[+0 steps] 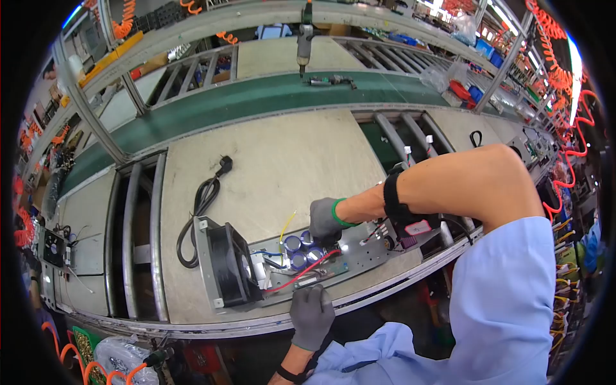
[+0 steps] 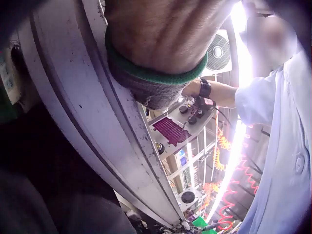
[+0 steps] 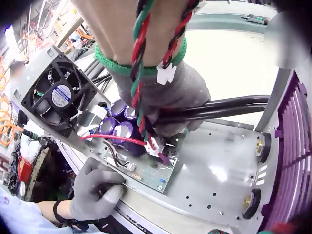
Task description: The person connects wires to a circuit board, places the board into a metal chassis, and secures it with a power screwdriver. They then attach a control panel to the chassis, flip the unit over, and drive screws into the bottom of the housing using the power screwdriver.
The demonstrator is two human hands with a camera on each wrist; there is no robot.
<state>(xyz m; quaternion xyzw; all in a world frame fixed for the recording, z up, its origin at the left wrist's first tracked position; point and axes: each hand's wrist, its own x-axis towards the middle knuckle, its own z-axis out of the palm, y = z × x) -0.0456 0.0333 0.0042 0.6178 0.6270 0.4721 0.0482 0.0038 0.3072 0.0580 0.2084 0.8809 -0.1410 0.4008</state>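
Observation:
A grey metal chassis (image 1: 369, 260) lies on the bench, with a black fan (image 3: 58, 95) at one end and a purple slotted panel (image 3: 295, 146) at the other. Inside are a green circuit board (image 3: 163, 178) and several purple capacitors (image 3: 107, 126). My gloved right hand (image 3: 165, 92) grips thick black cables (image 3: 234, 105) beside the capacitors; its fingertips are partly hidden. Twisted red, green and black wires (image 3: 139, 68) with white plugs hang in front of that wrist. At the chassis's near edge rests my gloved left hand (image 1: 312, 316), fingers loosely curled and holding nothing.
A coiled black power cord (image 1: 204, 199) lies left of the chassis. Metal rollers (image 1: 133, 237) interrupt the bench on both sides. Beyond runs a green conveyor belt (image 1: 244, 102), with a hanging electric screwdriver (image 1: 304, 48) above it. Another fan unit (image 1: 54, 249) stands far left.

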